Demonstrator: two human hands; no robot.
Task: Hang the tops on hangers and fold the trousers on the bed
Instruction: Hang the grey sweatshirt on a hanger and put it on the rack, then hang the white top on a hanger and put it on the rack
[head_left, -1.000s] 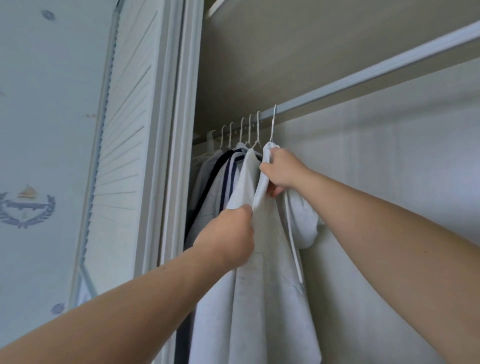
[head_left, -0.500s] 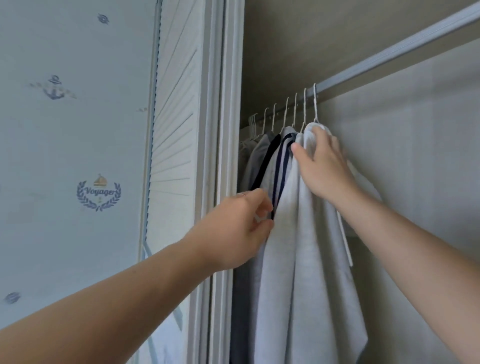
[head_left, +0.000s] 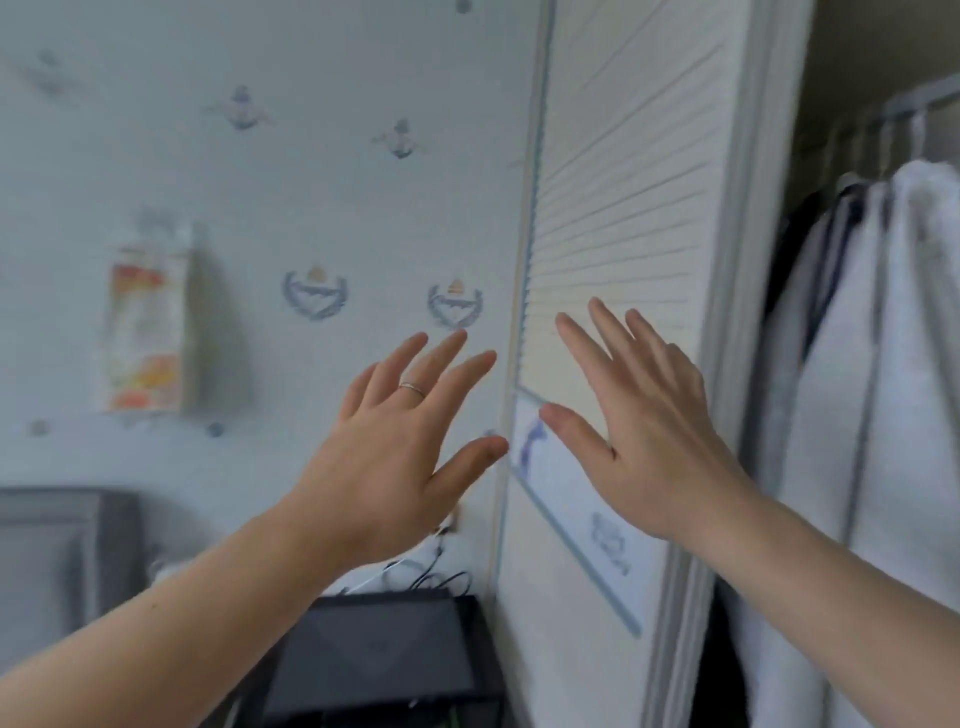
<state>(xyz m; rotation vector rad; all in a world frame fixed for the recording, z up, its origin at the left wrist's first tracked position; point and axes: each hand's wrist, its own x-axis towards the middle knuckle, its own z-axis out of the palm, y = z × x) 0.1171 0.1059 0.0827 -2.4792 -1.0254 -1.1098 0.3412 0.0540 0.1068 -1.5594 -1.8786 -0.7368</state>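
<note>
Head view: the left hand (head_left: 384, 467) and right hand (head_left: 649, 441) have let go of the white top (head_left: 914, 364); fingers spread, holding nothing. That top looks hung.

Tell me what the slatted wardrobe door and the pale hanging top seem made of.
White slatted wardrobe door: probably painted wood or laminate board, matte; evenly raised louvre ridges, no grain showing.
Pale grey hanging top: soft fabric, likely cotton knit, matte; it drapes in loose vertical folds.
Blur leaves both open.
</note>
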